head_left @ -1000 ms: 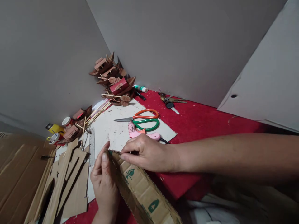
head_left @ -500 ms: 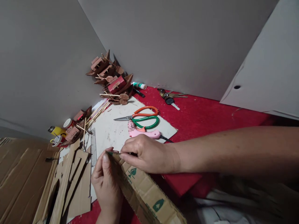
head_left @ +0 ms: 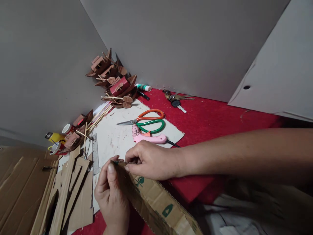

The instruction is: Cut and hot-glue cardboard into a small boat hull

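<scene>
A strip of brown corrugated cardboard (head_left: pixel 156 202) with green printed symbols slants up from the bottom edge of the view, folded lengthwise. At its far left corner my left hand (head_left: pixel 112 192) grips it, thumb on the near face and fingers behind. My right hand (head_left: pixel 149 160) pinches the top edge a little further right, its fingertips partly hidden behind the board. Just beyond the right hand lie a pink glue gun (head_left: pixel 151 138) and scissors (head_left: pixel 150 121) with one orange and one green handle.
Several cardboard model boats (head_left: pixel 117 81) stand against the wall. Cut cardboard strips (head_left: pixel 70 192) and a clear ruler (head_left: pixel 95 153) lie at left. Keys (head_left: pixel 177 101), a glue stick (head_left: pixel 143 87) and a black marker (head_left: pixel 143 95) rest at the back. Cups and a yellow bottle (head_left: pixel 55 137) stand far left.
My right hand has shifted slightly along the cardboard's top edge and its fingers have curled more over it. My left hand keeps its grip. The whole view has moved a little.
</scene>
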Tool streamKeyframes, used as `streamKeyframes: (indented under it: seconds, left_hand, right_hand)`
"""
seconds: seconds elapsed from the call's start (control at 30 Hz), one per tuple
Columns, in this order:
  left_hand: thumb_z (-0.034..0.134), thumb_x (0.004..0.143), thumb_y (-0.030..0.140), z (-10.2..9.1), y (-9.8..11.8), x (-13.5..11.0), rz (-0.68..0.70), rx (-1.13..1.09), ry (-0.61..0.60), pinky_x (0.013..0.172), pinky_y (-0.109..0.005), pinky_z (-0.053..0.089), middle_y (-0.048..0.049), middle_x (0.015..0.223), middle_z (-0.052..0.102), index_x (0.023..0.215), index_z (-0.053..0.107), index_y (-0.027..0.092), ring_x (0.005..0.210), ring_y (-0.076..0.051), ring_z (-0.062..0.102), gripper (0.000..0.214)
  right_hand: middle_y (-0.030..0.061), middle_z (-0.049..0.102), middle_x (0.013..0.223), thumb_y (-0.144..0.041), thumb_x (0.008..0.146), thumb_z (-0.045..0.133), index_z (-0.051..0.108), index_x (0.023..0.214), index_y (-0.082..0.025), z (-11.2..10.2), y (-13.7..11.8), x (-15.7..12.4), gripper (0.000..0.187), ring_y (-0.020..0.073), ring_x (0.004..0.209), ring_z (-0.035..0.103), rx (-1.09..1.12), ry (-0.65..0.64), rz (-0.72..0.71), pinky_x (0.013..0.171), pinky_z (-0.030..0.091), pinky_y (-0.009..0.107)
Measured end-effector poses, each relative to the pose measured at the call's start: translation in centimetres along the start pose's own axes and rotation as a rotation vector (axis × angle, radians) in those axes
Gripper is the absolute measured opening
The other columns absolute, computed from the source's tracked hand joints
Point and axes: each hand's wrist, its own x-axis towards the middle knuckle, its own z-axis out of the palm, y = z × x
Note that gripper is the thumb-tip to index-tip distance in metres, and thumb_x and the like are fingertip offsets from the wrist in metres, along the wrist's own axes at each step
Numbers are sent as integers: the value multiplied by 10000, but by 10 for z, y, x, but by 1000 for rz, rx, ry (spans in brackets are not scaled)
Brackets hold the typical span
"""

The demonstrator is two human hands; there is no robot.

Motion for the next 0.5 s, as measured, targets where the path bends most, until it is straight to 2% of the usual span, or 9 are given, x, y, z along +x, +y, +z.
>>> streamKeyframes:
  seconds: [0.1, 0.27, 0.5]
  left_hand:
    - [653, 824, 494, 2, 0, -2, 15, 57, 8, 775, -259, 543, -46, 966, 760, 994, 757, 208, 886, -187, 691, 349]
    - [654, 830, 475, 6, -5, -6, 86, 124, 40, 826, -298, 533, -49, 994, 761, 997, 759, 214, 931, -208, 688, 328]
    - [613, 860, 483, 6, -2, -3, 57, 67, -32, 792, -263, 514, -38, 967, 728, 1019, 719, 214, 904, -179, 665, 330]
  right_hand:
    - [-79, 364, 483, -120, 777, 561, 472, 547, -142, 2, 4, 0, 247, 53, 489, 331, 14, -10, 9, 469, 227, 196]
    - [-68, 406, 494, -113, 762, 538, 482, 562, -151, 4, 8, 1, 211, 60, 490, 372, -7, 1, 22, 477, 243, 203]
    - [-74, 386, 473, -175, 729, 589, 501, 550, -146, 0, 5, 2, 202, 54, 483, 353, 2, -20, 98, 474, 234, 206]
